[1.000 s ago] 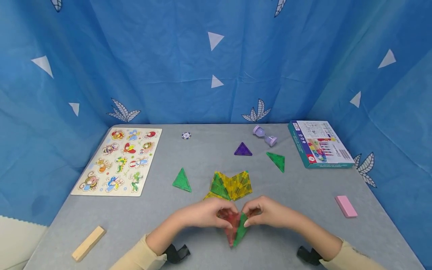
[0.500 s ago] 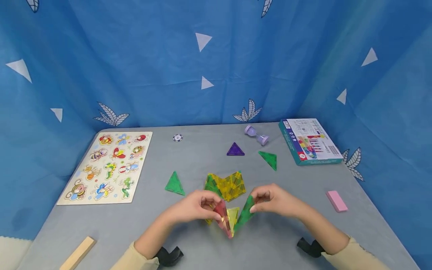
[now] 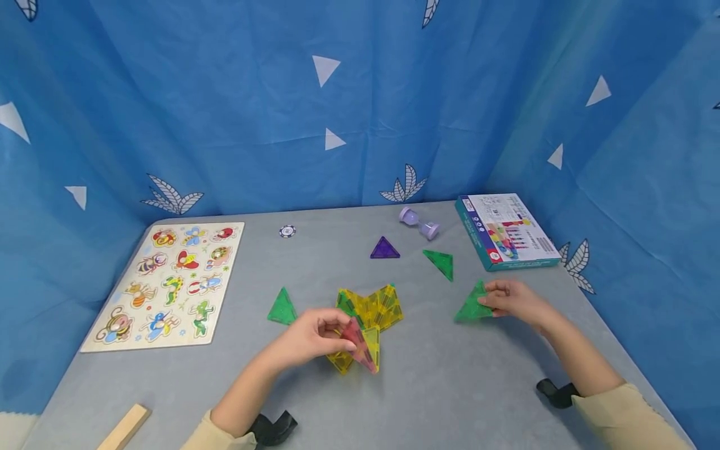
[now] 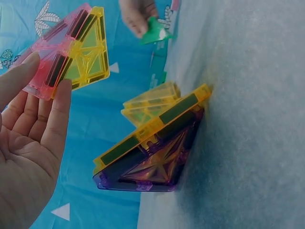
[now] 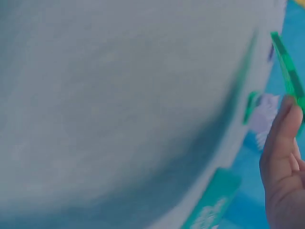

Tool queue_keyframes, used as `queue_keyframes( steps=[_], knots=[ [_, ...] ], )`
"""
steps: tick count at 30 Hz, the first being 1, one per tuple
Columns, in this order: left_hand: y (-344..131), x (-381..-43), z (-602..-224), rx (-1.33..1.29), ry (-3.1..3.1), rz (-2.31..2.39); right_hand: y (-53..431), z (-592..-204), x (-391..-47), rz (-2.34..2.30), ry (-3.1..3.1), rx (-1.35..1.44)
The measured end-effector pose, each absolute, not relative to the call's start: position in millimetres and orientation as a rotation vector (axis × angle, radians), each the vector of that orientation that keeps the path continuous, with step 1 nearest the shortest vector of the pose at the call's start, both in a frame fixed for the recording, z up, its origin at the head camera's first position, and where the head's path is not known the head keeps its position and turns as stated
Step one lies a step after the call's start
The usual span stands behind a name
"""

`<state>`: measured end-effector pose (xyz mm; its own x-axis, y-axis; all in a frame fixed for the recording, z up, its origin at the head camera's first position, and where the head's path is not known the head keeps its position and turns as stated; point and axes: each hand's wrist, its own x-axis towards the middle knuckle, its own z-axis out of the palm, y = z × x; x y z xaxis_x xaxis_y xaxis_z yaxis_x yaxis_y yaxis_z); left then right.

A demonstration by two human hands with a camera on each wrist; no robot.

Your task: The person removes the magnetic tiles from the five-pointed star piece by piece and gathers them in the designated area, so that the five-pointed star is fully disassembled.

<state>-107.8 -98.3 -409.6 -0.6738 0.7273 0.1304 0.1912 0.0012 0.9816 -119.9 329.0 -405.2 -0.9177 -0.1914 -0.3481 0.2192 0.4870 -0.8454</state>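
Observation:
My left hand (image 3: 311,338) pinches a translucent red triangle magnetic tile (image 3: 362,351), its thumb on the face. A yellow triangle tile (image 4: 89,57) is joined edge to edge with it, folded at an angle. Just beyond, partly behind that hand, a cluster of yellow magnetic tiles (image 3: 382,307) stands on the table, with green at its left side. The left wrist view shows a purple triangle tile (image 4: 147,179) against a yellow one in that cluster. Off to the right, my right hand (image 3: 519,302) pinches a green triangle tile (image 3: 472,306) by its right side, raised over the table.
Loose green tiles (image 3: 282,307) and a purple triangle (image 3: 385,248) lie around the cluster. An hourglass (image 3: 419,224) and a boxed set (image 3: 506,231) are at the back right. An insect puzzle board (image 3: 126,300), poker chip (image 3: 287,231) and wooden block (image 3: 125,427) lie leftward.
The green tile has come away from the red one and moved right with my right hand. My left hand has shifted slightly left and up, still holding the red and yellow tiles.

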Motion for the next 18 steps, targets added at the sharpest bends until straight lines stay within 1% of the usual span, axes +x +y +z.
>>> queue_keyframes(
  steps=[5,10,12,14,18],
  knots=[
    [-98.7,-107.7,-410.9,0.937,1.886,1.714,336.3,-411.3,-121.8,-1.296,2.309,0.093],
    [-98.4,-106.8,-409.3,0.936,1.895,1.712,327.0,-396.3,-118.0,-1.044,2.549,-0.017],
    [-97.8,-105.7,-408.0,0.946,1.89,1.718,313.6,-387.8,-114.2,-1.003,2.657,-0.101],
    [-96.5,-104.3,-406.3,0.953,1.89,1.722,294.3,-381.8,-109.5,-1.078,2.677,-0.196],
    [-91.6,-100.9,-401.8,0.973,1.928,1.716,246.2,-379.4,-98.8,-1.403,2.387,-0.378]
  ],
)
